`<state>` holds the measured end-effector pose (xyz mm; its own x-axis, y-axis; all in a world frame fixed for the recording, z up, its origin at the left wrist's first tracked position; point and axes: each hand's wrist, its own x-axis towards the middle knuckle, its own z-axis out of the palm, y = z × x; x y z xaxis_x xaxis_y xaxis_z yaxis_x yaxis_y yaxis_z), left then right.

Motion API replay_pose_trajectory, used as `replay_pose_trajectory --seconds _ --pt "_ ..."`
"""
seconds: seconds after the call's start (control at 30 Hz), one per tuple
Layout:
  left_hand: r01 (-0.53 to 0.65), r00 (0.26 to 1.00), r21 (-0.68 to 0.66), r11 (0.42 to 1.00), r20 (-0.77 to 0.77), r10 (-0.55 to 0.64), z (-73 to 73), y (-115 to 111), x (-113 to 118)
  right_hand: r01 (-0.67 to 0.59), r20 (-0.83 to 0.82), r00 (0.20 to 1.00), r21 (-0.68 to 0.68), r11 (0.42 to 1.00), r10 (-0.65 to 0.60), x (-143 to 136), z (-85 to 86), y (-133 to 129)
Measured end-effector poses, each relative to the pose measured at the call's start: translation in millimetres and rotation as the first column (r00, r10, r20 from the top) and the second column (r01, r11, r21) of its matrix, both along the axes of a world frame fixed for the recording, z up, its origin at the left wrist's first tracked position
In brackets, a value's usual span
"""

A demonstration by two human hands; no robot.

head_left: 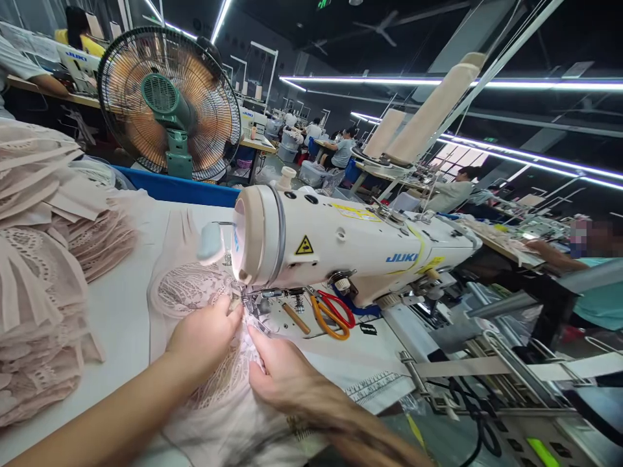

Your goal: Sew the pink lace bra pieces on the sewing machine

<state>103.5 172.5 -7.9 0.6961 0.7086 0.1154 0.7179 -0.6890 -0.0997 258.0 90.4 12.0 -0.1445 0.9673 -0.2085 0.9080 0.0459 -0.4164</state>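
Note:
A white sewing machine [311,233] stands in front of me, its needle area just beyond my fingertips. Under the presser foot [250,301] lies a pale pink lace bra [189,285], with one cup flat to the left of the needle and more lace hanging toward me. My left hand [207,334] is closed on the fabric just left of the foot, thumb and fingers pressed together. Close to the foot on the near side, my right hand [277,366] pinches the fabric edge between thumb and fingers. Strands of dark hair blur across my right forearm.
Stacked lace pieces [39,272] fill the left side. Scissors with orange and red handles [333,314] lie under the machine arm, near a thin brown stick [296,318] and a black blade [368,329]. A fan [170,104] stands behind; metal brackets [487,370] are at right. Other people work farther back.

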Motion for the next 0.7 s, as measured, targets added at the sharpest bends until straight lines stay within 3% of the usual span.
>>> replay_pose_trajectory --seconds 0.1,0.3,0.53,0.7 --pt "-0.012 0.999 -0.067 0.998 0.042 0.015 2.7 2 1 -0.002 0.007 1.0 -0.036 0.999 0.002 1 1.9 2" --pt "-0.112 0.994 -0.239 0.964 -0.013 0.112 17.3 -1 5 0.006 -0.008 1.0 -0.107 0.994 -0.007 2 9.8 5" --pt "-0.123 0.992 -0.179 0.976 -0.049 0.117 16.0 3 3 0.022 -0.028 0.999 -0.126 0.992 -0.026 -1 11.3 7" --pt "-0.097 0.995 -0.16 0.982 -0.003 0.098 23.5 3 -1 0.035 -0.059 0.997 -0.089 0.995 -0.04 1 7.2 7"
